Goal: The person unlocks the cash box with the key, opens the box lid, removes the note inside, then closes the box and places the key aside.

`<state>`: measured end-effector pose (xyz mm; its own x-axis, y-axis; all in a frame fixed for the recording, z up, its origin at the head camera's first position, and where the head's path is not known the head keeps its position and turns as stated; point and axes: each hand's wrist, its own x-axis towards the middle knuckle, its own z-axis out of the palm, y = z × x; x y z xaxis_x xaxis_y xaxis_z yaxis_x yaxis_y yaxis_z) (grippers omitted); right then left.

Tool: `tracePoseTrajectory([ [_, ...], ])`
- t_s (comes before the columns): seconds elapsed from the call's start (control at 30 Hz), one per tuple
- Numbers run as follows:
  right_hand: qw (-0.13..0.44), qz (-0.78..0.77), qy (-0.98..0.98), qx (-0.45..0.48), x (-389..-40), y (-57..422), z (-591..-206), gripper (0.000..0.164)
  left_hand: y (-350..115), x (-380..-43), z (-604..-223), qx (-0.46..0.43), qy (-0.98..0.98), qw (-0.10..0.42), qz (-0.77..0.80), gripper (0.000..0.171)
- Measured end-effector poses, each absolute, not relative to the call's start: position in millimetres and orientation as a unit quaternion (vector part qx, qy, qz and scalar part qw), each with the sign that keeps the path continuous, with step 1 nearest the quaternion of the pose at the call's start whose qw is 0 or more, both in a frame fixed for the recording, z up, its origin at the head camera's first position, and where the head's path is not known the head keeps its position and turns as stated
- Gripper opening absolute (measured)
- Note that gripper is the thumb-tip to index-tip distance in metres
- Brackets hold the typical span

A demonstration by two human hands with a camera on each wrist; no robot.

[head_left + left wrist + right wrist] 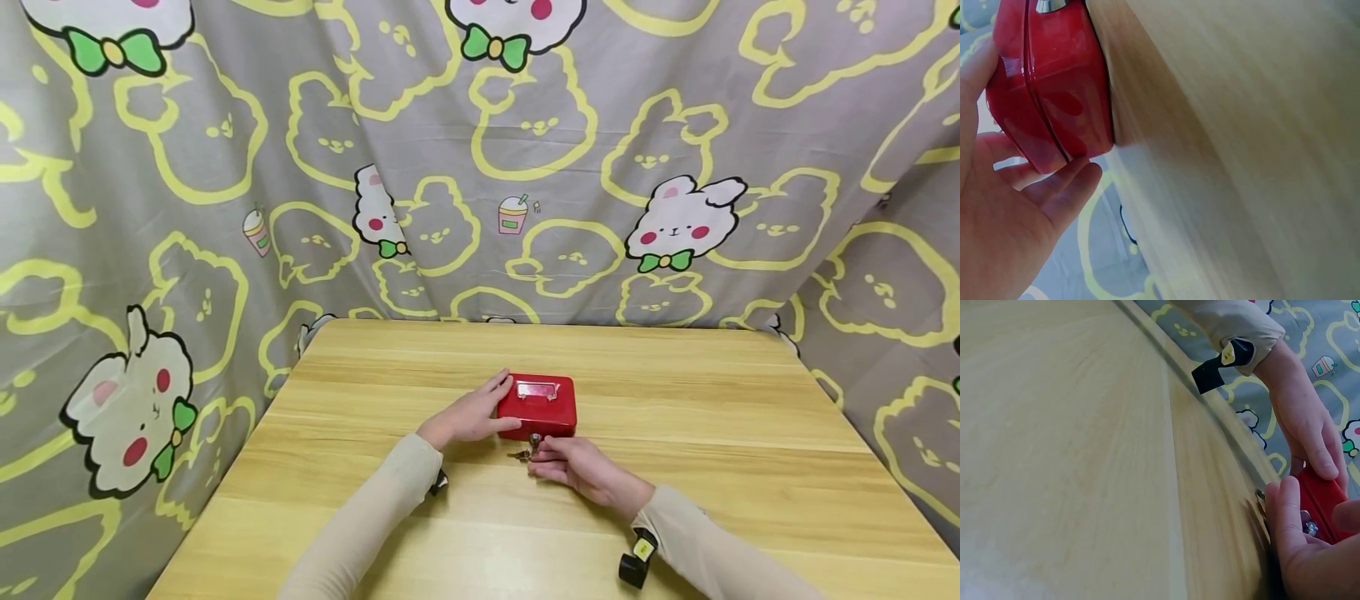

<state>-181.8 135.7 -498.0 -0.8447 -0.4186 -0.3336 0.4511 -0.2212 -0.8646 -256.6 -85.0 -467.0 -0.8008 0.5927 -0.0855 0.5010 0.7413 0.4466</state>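
Observation:
A small red metal cash box (551, 412) with a silver handle (537, 390) on its lid stands on the wooden table. My left hand (476, 414) grips its left end, the thumb along the front and the fingers round the side, as the left wrist view (1016, 206) also shows. On the front face is a round silver lock (535, 439). Small keys (521, 456) hang just below and left of it. At the lock is my right hand (581, 467), its fingers fairly straight. The right wrist view shows the lock (1308, 524) between thumb and fingers, which stand apart.
The light wooden table (360, 367) reaches out on all sides of the box. A grey curtain (442, 275) with yellow outlines and cartoon rabbits hangs behind and at both sides. A black wrist camera (636, 567) sits at the right sleeve.

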Motion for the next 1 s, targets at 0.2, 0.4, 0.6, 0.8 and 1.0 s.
tracePoseTrajectory([
  [0.2,0.292,-0.785,0.546,0.029,-184.8,131.2,-500.4,0.038,-85.5,-256.4,-467.6,0.301,0.925,0.106,0.204,0.084],
  [0.4,0.301,-0.793,0.528,0.044,-188.0,129.0,-502.0,0.039,-85.0,-255.8,-467.3,0.3,0.925,0.107,0.207,0.083],
  [0.6,0.311,-0.802,0.507,0.052,-189.7,129.1,-502.0,0.039,-85.9,-256.0,-468.9,0.306,0.923,0.105,0.21,0.084],
  [0.8,0.32,-0.81,0.487,0.06,-191.1,128.6,-501.2,0.039,-86.4,-257.5,-469.2,0.304,0.923,0.108,0.211,0.084],
  [1.0,0.328,-0.812,0.477,0.07,-192.2,128.0,-500.7,0.038,-85.9,-257.5,-468.3,0.304,0.924,0.107,0.204,0.084],
])
